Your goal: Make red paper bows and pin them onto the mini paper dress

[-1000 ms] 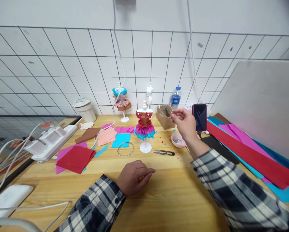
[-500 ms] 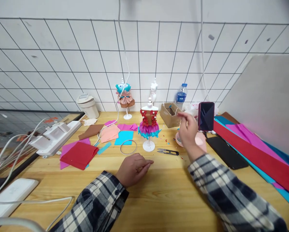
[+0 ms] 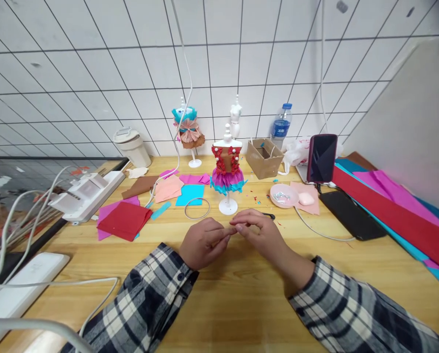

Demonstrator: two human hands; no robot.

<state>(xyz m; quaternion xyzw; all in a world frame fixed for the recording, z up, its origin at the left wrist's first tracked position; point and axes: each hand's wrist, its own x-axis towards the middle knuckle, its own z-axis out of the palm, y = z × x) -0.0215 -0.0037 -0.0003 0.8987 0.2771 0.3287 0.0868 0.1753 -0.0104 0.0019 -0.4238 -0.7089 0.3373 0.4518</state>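
My left hand [image 3: 206, 242] is low over the table, its index finger stretched out and the other fingers curled in. My right hand [image 3: 261, 235] meets that fingertip with thumb and fingers pinched together; anything between them is too small or hidden to name. Just behind stands a small white dress form [image 3: 228, 203] wearing a doll dress [image 3: 227, 169] with a brown and red bodice, white beads and a purple and turquoise skirt. Thread snips [image 3: 269, 215] lie mostly behind my right hand. A metal ring [image 3: 197, 216] rests left of the stand.
Coloured paper or fabric sheets [image 3: 124, 221] lie at left, long strips [image 3: 388, 203] at right. A pink dish [image 3: 284, 205] holds small bits. Behind are a cardboard box [image 3: 264, 169], bottle [image 3: 281, 128], phone [image 3: 322, 159] and another dressed form [image 3: 190, 135]. A power strip [image 3: 90, 196] sits left.
My right hand has moved from above the pink dish, left and down to my left fingertip. The dish now shows, while the snips are mostly covered. The camera view has tilted down somewhat.
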